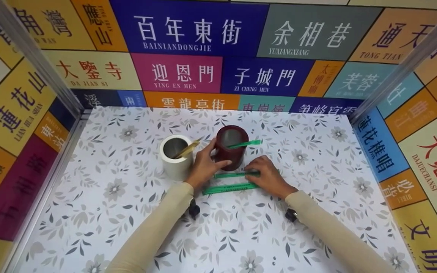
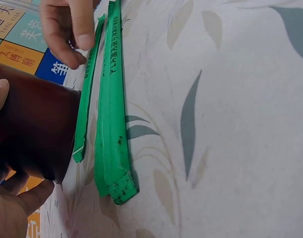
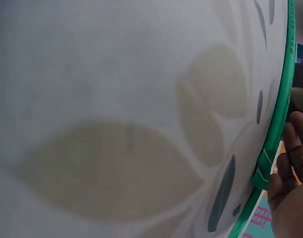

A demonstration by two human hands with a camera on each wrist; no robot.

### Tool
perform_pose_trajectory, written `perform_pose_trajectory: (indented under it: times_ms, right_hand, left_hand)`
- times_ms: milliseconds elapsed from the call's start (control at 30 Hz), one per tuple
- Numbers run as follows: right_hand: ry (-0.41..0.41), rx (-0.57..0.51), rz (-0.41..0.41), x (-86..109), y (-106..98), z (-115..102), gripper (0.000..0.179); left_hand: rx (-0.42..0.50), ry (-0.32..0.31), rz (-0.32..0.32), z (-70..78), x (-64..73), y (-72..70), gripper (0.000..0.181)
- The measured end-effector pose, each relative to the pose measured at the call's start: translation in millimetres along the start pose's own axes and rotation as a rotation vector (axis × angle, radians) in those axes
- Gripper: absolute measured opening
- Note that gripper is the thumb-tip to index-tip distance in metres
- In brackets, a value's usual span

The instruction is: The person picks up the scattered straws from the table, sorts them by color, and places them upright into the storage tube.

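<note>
My left hand (image 1: 205, 165) grips the dark red cup (image 1: 231, 157) from its left side, thumb across the front. A green-wrapped straw (image 1: 244, 144) leans out of this cup over its right rim. Just in front of the cup another green-wrapped straw (image 1: 228, 175) lies on the cloth, and my right hand (image 1: 269, 177) pinches it near its right end with curled fingers. Nearer to me lie more green-wrapped straws (image 2: 114, 109), side by side and printed with dark lettering. In the right wrist view the right hand (image 3: 295, 183) is partly cut off by the frame edge.
A white cup (image 1: 176, 167) stands left of the red cup, with thin gold-brown wrapped sticks (image 1: 188, 149) leaning in it. The table (image 1: 127, 223) has a white leaf-patterned cover. Panels with colourful lettered signs (image 1: 192, 30) enclose the back and sides.
</note>
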State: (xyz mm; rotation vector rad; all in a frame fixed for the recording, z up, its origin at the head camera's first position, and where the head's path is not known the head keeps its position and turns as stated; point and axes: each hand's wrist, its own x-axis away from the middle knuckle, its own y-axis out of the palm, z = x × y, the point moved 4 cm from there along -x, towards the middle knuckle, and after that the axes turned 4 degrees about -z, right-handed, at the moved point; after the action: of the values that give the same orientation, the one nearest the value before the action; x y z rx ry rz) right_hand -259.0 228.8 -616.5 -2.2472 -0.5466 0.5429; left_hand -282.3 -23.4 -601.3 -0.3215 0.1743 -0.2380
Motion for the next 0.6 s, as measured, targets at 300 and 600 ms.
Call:
perform_pose_trajectory:
  times_ms: [300,600]
  right_hand:
    - [-0.090,0.310,-0.090,-2.0,-4,-18,0.007]
    - [-0.189,0.422,-0.050,9.1,-24,-41,0.007]
  left_hand:
    - [-0.022,0.006,0.012,-1.1,-1.0,0.8,0.102]
    - [-0.020,0.018,-0.003,2.4,0.3,-0.8,0.101]
